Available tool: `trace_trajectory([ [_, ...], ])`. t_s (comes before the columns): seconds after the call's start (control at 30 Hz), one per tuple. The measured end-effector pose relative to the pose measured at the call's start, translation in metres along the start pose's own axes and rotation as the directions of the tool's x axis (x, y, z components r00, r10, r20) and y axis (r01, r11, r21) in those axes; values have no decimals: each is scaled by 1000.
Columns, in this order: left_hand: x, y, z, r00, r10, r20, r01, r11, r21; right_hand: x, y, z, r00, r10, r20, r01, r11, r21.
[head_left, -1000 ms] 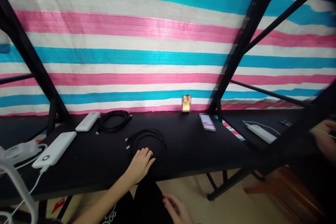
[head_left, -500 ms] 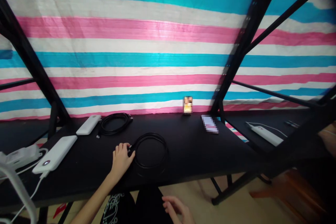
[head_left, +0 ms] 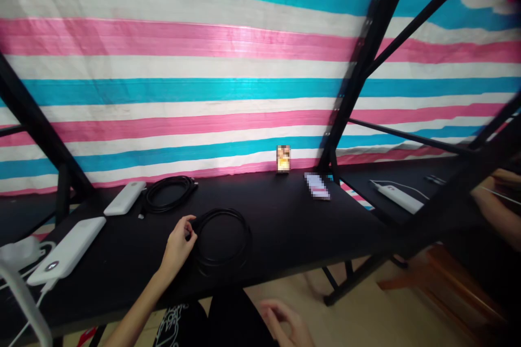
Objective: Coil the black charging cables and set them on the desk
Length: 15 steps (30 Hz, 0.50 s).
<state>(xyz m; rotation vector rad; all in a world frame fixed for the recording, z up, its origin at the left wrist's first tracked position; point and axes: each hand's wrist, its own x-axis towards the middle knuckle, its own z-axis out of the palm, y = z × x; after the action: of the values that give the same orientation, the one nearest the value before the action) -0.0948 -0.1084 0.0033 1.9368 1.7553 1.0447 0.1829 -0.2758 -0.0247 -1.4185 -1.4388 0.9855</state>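
A coiled black cable [head_left: 223,236] lies on the black table, its left side at the fingertips of my left hand [head_left: 179,241]. Thumb and fingers of that hand are pinched on the cable's end, and the plugs are hidden by them. Low in the view, in front of the table edge, my right hand [head_left: 287,322] hangs with loosely bent fingers, blurred and holding nothing. Behind the left hand rests a second coiled black cable [head_left: 169,194] with its plug ends showing.
Two white power banks [head_left: 68,249] [head_left: 125,198] lie at the left, beside a white cord. A small pixelated upright item [head_left: 284,159] and a phone-like slab [head_left: 317,186] are at the back right. Another white power bank [head_left: 399,196] and another person's arm [head_left: 499,206] are beyond the black frame.
My left hand's fingers have closed into a pinch at the cable end, where they lay spread before. The whole view has shifted slightly; the other person's hand shows more at the right.
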Motion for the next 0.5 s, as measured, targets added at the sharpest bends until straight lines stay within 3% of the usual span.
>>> trace_trajectory([
  [0.13,9,6,8,995,67,-70,-80,974,-210,40,-35,-19,990,-142,26,144,986,-80],
  [0.3,31,14,22,997,73,-40,-81,948,-307,144,-55,-10,914,-398,83,406,892,-200],
  [0.43,56,10,30,1000,23,18,-13,906,-423,224,-55,15,924,-296,241,377,801,-464],
  [0.5,67,6,34,998,5,55,21,891,-453,250,-56,29,903,-245,352,407,750,-521],
])
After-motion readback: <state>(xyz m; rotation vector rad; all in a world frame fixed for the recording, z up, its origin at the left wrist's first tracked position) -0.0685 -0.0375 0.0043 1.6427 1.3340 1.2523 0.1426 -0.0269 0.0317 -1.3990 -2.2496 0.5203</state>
